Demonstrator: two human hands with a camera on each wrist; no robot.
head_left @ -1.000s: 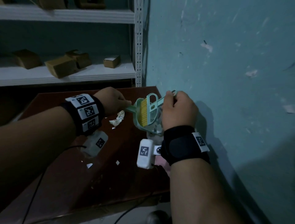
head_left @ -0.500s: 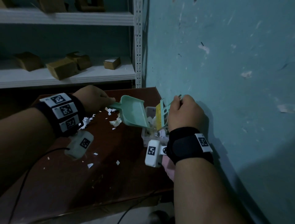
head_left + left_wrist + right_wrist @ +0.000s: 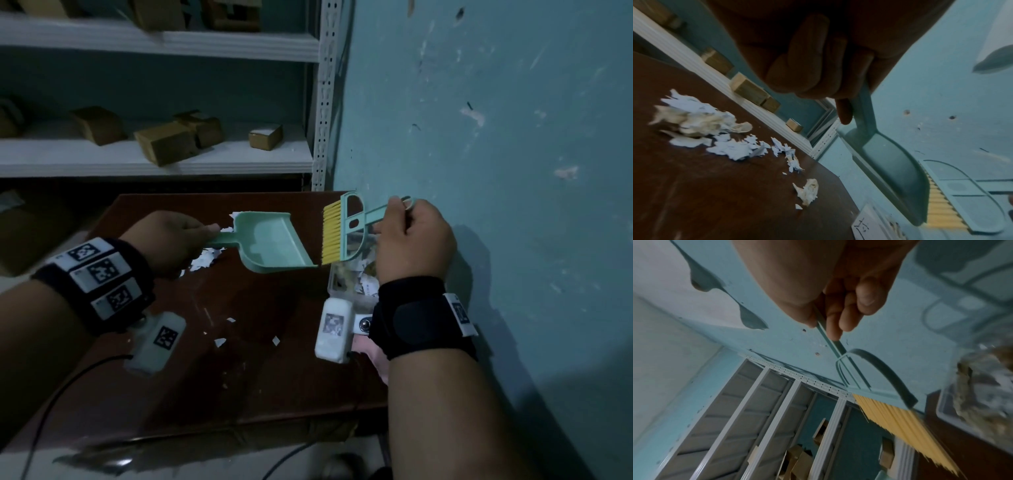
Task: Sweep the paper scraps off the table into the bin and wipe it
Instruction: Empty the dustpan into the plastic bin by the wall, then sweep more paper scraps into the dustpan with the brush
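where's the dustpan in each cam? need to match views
Head: dustpan mid-frame, held by the left hand, mouth beside the brush bristles.
Left wrist: dustpan right of centre, running down from the fingers to the bristles.
Right wrist: only a pale green sliver at the bottom edge, possibly its rim.
Shared landmark: the brush's yellow bristles.

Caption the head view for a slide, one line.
Left hand holds an empty dustpan, right hand a brush over the bin; scraps remain on the table.

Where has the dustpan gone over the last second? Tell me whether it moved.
Yes. The dustpan, gripped by the left hand, has tipped back from over the clear bin and swung left, away from the wall; its mouth now faces the brush.
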